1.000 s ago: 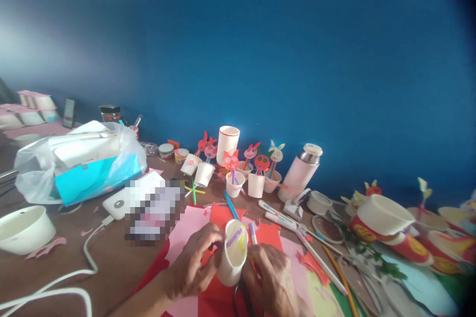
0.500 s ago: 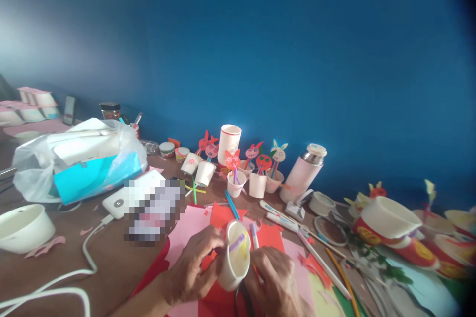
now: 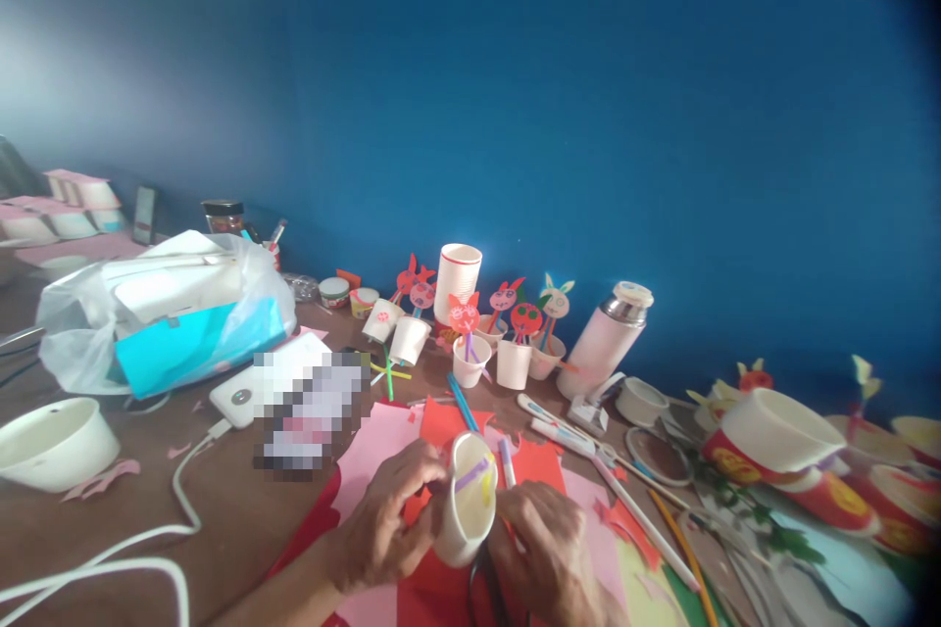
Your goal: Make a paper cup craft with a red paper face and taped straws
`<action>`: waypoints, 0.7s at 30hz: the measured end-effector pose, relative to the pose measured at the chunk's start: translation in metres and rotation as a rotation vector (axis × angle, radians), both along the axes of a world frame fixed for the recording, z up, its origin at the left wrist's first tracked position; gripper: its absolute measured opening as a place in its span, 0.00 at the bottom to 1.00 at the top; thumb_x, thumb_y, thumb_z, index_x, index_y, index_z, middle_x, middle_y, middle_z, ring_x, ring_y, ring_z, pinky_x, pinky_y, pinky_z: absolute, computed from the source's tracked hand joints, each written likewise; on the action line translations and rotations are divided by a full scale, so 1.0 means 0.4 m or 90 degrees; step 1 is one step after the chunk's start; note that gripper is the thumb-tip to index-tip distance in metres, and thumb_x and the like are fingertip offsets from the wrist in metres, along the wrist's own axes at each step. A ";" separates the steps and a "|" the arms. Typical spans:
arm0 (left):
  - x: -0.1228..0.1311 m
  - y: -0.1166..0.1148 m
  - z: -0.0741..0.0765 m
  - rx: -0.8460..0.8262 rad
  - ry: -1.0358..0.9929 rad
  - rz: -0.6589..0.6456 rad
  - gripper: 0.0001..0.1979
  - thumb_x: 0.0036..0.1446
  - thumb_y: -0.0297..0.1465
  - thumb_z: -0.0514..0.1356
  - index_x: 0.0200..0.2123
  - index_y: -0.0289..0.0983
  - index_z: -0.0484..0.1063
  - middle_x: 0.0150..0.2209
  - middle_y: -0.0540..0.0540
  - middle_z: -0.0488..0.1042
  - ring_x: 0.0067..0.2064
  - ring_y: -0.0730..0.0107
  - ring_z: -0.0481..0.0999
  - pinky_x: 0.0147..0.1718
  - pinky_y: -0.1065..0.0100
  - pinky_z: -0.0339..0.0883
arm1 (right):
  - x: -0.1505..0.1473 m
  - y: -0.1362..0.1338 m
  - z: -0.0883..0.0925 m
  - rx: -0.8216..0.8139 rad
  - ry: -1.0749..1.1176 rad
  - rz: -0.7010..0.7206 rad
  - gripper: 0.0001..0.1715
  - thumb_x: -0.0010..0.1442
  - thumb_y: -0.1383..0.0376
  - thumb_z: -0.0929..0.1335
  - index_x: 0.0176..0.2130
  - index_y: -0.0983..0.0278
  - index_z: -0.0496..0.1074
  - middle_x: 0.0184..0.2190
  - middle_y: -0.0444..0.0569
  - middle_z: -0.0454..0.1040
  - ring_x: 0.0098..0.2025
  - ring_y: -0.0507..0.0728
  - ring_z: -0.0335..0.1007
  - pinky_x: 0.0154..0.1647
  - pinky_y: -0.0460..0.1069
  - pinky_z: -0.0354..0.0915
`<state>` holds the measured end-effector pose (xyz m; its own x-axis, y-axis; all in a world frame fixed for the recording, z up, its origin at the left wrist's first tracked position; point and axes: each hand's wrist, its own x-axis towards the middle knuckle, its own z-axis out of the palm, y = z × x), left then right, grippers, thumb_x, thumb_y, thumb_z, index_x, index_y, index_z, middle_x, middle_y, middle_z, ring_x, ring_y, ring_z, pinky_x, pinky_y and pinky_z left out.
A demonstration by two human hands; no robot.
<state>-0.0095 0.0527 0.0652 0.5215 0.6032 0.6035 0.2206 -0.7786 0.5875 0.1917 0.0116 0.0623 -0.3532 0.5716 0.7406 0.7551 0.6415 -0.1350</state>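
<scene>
A white paper cup (image 3: 470, 505) is tilted with its mouth toward me, its rim squeezed into an oval. Inside it show a purple strip (image 3: 471, 475) and a yellow strip (image 3: 487, 488). My left hand (image 3: 393, 514) grips the cup's left wall between thumb and fingers. Against its right side, my right hand (image 3: 548, 549) is closed with curled fingers; what they hold is hidden. A dark looped object (image 3: 485, 588) shows below the cup beside this hand. Under both hands lie sheets of pink paper (image 3: 368, 470) and red paper (image 3: 433, 588).
Behind are small cups (image 3: 513, 364) with paper animal faces on sticks, a tall cup (image 3: 457, 279) and a pink thermos (image 3: 607, 338). A phone (image 3: 313, 416), power bank (image 3: 239, 392) and plastic bag (image 3: 80, 333) lie left. Stacked red-and-white cups (image 3: 779, 436) stand right.
The whole view has shifted slightly, with the table's things appearing a little farther right. Both hands keep nearly the same pose around the cup, which has barely moved.
</scene>
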 end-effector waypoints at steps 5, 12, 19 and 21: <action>0.005 0.004 -0.005 0.000 -0.010 -0.007 0.07 0.53 0.21 0.50 0.34 0.38 0.58 0.30 0.47 0.62 0.33 0.68 0.65 0.33 0.67 0.62 | 0.003 0.005 0.006 0.007 0.003 0.027 0.04 0.59 0.72 0.62 0.35 0.63 0.64 0.18 0.42 0.64 0.19 0.51 0.57 0.21 0.46 0.52; 0.012 0.007 -0.008 0.033 -0.065 -0.025 0.08 0.53 0.21 0.50 0.35 0.38 0.59 0.29 0.47 0.63 0.32 0.68 0.64 0.32 0.67 0.62 | 0.006 0.009 -0.001 -0.036 0.007 0.052 0.05 0.59 0.72 0.62 0.32 0.62 0.64 0.21 0.43 0.65 0.22 0.52 0.56 0.23 0.46 0.52; 0.009 0.009 -0.002 0.081 -0.013 -0.025 0.11 0.52 0.18 0.50 0.36 0.38 0.59 0.32 0.45 0.66 0.35 0.66 0.65 0.37 0.63 0.61 | 0.012 0.009 0.007 -0.060 0.013 0.090 0.06 0.57 0.73 0.63 0.34 0.62 0.63 0.24 0.46 0.68 0.24 0.53 0.59 0.24 0.47 0.56; 0.010 0.009 -0.003 0.089 -0.001 -0.021 0.10 0.52 0.18 0.50 0.36 0.38 0.60 0.32 0.45 0.66 0.35 0.66 0.65 0.38 0.63 0.61 | 0.011 0.009 0.010 -0.056 0.018 0.090 0.06 0.57 0.73 0.63 0.34 0.62 0.62 0.23 0.45 0.67 0.23 0.52 0.58 0.23 0.46 0.56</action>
